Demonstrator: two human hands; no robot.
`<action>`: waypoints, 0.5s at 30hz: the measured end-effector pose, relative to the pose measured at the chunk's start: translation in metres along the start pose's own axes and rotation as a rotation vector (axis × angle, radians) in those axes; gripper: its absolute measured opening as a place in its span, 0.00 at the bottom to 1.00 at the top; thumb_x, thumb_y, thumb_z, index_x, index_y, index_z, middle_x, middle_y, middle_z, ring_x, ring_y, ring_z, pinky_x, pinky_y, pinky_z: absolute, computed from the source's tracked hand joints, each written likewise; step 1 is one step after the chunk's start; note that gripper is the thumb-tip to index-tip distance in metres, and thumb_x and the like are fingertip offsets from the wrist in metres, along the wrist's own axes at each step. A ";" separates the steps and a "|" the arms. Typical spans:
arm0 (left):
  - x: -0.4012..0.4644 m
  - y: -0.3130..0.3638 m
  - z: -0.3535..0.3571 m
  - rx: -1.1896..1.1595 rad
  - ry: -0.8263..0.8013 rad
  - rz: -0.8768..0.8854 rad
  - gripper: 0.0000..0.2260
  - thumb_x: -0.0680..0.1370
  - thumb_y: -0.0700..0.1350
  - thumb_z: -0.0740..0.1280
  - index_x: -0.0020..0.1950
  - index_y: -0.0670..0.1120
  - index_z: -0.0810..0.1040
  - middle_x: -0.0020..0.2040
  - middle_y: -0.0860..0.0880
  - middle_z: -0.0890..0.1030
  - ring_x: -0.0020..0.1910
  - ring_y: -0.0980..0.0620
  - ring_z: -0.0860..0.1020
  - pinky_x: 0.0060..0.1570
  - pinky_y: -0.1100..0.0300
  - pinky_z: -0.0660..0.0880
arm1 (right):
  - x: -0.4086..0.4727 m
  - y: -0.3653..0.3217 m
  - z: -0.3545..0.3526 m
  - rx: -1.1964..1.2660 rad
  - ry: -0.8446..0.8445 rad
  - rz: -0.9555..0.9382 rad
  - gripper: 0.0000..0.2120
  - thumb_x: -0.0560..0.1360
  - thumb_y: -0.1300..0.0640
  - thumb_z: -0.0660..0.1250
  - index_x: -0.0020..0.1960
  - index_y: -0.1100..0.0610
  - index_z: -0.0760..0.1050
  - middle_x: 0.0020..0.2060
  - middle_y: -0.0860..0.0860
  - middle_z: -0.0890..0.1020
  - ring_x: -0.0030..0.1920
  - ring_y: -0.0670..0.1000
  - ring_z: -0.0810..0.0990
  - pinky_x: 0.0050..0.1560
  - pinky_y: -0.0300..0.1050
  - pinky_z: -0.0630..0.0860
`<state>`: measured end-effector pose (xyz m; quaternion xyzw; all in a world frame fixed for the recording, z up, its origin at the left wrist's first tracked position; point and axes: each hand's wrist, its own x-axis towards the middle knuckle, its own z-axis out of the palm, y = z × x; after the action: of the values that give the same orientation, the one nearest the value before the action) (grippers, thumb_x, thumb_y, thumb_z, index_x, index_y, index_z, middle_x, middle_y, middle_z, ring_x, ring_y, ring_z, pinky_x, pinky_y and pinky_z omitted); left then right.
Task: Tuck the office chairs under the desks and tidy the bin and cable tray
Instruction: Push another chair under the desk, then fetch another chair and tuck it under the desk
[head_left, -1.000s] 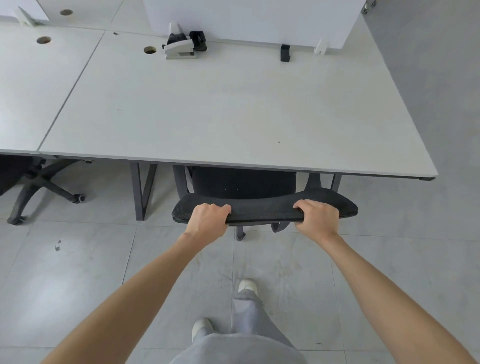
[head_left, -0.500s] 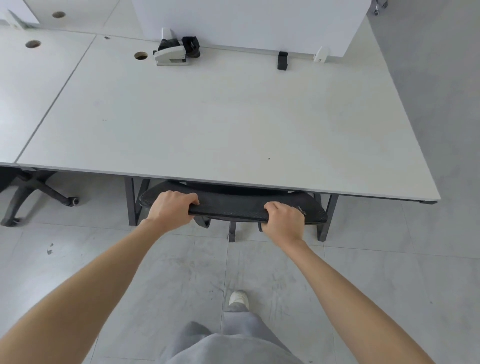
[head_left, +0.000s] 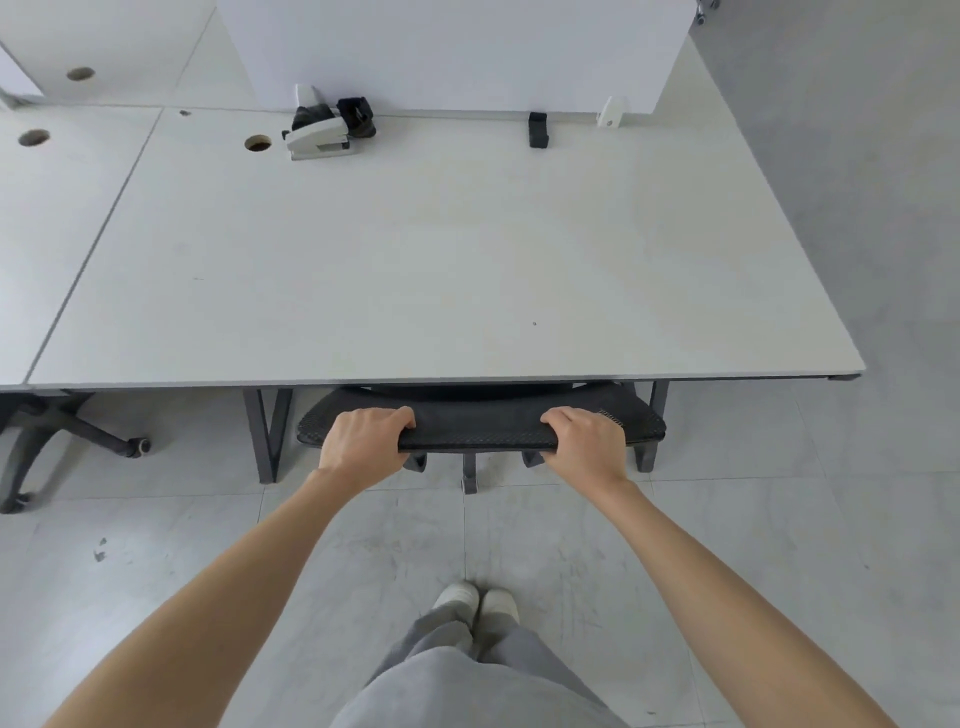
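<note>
A black mesh office chair (head_left: 478, 423) stands at the front edge of the white desk (head_left: 441, 270), its seat hidden beneath the desktop. Only the top of the backrest and a few base legs show. My left hand (head_left: 363, 441) grips the backrest's top edge left of centre. My right hand (head_left: 587, 441) grips the same edge right of centre. Both sets of fingers curl over the mesh rim.
A second chair's black wheeled base (head_left: 62, 436) sticks out under the neighbouring desk (head_left: 52, 218) at left. On the desk's far edge lie a white and black device (head_left: 324, 127), a cable hole (head_left: 258, 143) and a black clip (head_left: 538, 130) below a white divider panel (head_left: 457, 52). Grey tiled floor (head_left: 857, 519) extends to the right.
The chair has rolled forward under the desk with both hands holding its backrest; its seat went out of sight and the backrest top now meets the desk edge. I have stepped closer.
</note>
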<state>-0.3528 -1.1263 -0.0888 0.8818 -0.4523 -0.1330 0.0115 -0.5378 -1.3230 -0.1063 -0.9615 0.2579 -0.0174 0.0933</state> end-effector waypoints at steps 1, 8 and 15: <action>0.000 0.001 -0.001 -0.002 0.003 0.002 0.11 0.72 0.45 0.63 0.55 0.51 0.73 0.47 0.53 0.81 0.44 0.48 0.77 0.37 0.57 0.70 | -0.001 0.000 -0.003 0.006 -0.008 -0.025 0.18 0.50 0.60 0.79 0.39 0.55 0.80 0.32 0.46 0.82 0.30 0.50 0.80 0.27 0.36 0.69; -0.020 0.017 -0.009 -0.208 0.051 0.088 0.16 0.77 0.45 0.63 0.64 0.45 0.73 0.59 0.50 0.79 0.59 0.49 0.75 0.59 0.58 0.66 | -0.030 0.003 -0.023 0.074 0.055 -0.115 0.12 0.68 0.61 0.70 0.51 0.62 0.78 0.46 0.54 0.83 0.47 0.56 0.82 0.52 0.48 0.76; -0.062 0.065 -0.025 -0.632 0.109 0.064 0.12 0.77 0.41 0.63 0.60 0.47 0.77 0.59 0.56 0.75 0.58 0.62 0.71 0.54 0.72 0.65 | -0.103 0.009 -0.049 0.621 0.146 0.317 0.17 0.78 0.59 0.60 0.67 0.57 0.70 0.60 0.43 0.72 0.62 0.38 0.68 0.61 0.23 0.59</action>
<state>-0.4333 -1.1173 -0.0418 0.8258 -0.4147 -0.2189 0.3133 -0.6352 -1.2874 -0.0581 -0.8315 0.3924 -0.1489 0.3639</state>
